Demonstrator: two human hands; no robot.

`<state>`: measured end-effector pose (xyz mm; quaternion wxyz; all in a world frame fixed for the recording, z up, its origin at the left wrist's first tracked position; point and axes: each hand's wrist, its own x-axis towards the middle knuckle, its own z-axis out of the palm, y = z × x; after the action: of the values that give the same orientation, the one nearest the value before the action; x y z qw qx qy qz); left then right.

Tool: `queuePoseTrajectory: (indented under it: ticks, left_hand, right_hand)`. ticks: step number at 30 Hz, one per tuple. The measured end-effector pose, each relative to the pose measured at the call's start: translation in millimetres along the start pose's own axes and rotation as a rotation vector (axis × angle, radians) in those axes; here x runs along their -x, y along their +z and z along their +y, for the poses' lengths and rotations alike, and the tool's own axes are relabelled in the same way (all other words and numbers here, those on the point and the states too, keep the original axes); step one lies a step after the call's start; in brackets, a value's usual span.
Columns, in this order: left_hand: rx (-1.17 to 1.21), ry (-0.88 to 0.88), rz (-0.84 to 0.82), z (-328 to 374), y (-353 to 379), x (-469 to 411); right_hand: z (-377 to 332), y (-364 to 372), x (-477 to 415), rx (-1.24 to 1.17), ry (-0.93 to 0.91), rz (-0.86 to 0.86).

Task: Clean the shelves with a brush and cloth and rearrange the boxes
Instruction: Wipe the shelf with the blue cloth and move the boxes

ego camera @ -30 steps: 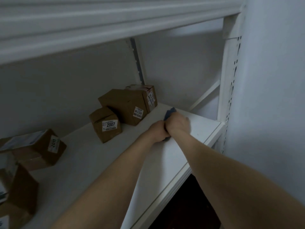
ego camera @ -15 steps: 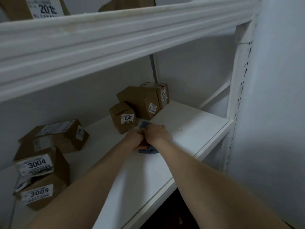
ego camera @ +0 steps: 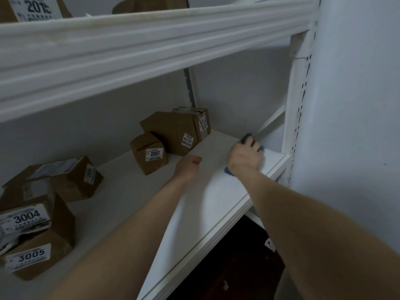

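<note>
My right hand presses a blue cloth flat on the white shelf, near its far right corner by the upright. The cloth shows only at the fingertips and below the wrist. My left hand rests loosely curled on the shelf beside it, holding nothing. Brown cardboard boxes stand on the same shelf: one labelled 2007, a larger one behind it, one labelled 2011, and at the left those labelled 3004 and 3005. No brush is visible.
The upper shelf beam runs overhead with a box labelled 2015 on it. A perforated white upright and a wall close the right side. Below the shelf edge is dark floor.
My right hand has slid the cloth from the middle of the shelf to the far right corner. My left hand has let go of the cloth and stayed near the middle.
</note>
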<state>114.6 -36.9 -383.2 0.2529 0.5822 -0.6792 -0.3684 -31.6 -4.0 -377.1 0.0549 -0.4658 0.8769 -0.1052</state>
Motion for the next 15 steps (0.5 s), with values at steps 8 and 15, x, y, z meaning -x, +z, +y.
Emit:
queuePoseTrajectory:
  ticks: [8,15]
  left_hand:
    - [-0.037,0.017,0.079,-11,2,-1]
    - [-0.150,0.025,0.060,-4,-3,1]
  right_hand:
    - [-44,20,24,-0.212,-0.191,-0.246]
    - [-25,20,17,-0.190,-0.113,-0.223]
